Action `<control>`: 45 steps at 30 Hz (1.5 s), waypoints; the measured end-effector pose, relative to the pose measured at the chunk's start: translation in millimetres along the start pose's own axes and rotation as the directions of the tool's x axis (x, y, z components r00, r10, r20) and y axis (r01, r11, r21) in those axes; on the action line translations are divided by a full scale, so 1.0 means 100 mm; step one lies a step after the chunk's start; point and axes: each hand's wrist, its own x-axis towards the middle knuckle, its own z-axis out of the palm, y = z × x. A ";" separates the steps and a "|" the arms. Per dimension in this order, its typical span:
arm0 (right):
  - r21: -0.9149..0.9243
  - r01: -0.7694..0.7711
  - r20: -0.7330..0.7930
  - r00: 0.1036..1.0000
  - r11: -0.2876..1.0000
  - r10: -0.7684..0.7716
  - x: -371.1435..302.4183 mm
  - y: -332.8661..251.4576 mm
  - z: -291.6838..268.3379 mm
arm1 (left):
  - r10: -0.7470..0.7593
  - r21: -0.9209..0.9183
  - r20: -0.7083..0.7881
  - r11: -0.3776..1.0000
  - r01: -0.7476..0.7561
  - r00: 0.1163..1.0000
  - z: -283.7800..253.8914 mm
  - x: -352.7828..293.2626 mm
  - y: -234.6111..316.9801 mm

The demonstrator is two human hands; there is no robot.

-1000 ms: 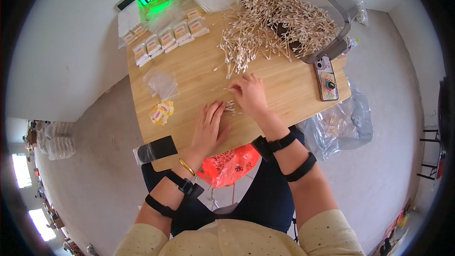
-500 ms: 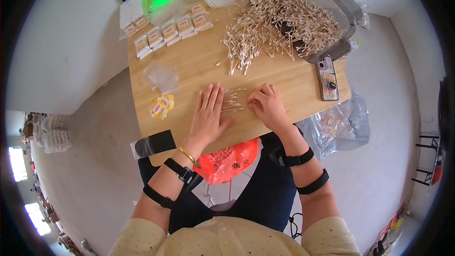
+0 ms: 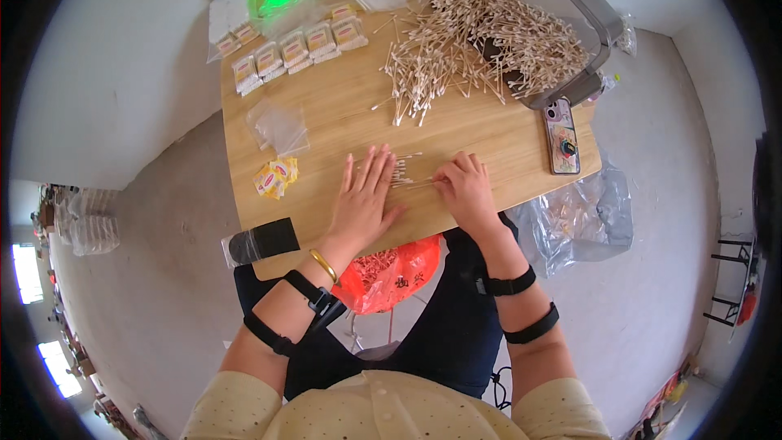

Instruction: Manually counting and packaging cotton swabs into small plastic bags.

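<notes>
My left hand (image 3: 363,197) lies flat on the tabletop with its fingers stretched out, over one end of a small row of cotton swabs (image 3: 400,171). The white tips of these swabs show just right of its fingers; the rest is hidden under the hand. To the right, my right hand (image 3: 467,194) is closed in a pinch at the end of a thin cotton swab (image 3: 423,182), which points left toward the row. Farther back lies a large loose heap of cotton swabs (image 3: 428,65), spilling from a grey see-through bin (image 3: 604,49).
Filled swab packs (image 3: 295,50) stand in a line at the back left. Clear bags (image 3: 281,128) and yellow-white cards (image 3: 275,177) lie left. A phone (image 3: 561,140) rests near the right edge. A red bag (image 3: 395,279) hangs below the front edge; a clear bag (image 3: 570,224) is at right.
My left hand has spread farther over the row, so less of the swabs shows. My right hand has moved slightly right and nearer me, and a swab now shows at its fingertips.
</notes>
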 end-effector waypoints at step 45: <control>0.708 0.020 -0.227 0.953 0.706 0.201 0.34 -0.43 0.62 | -0.071 -0.362 -0.104 0.932 0.028 0.992 0.02 0.08 -0.23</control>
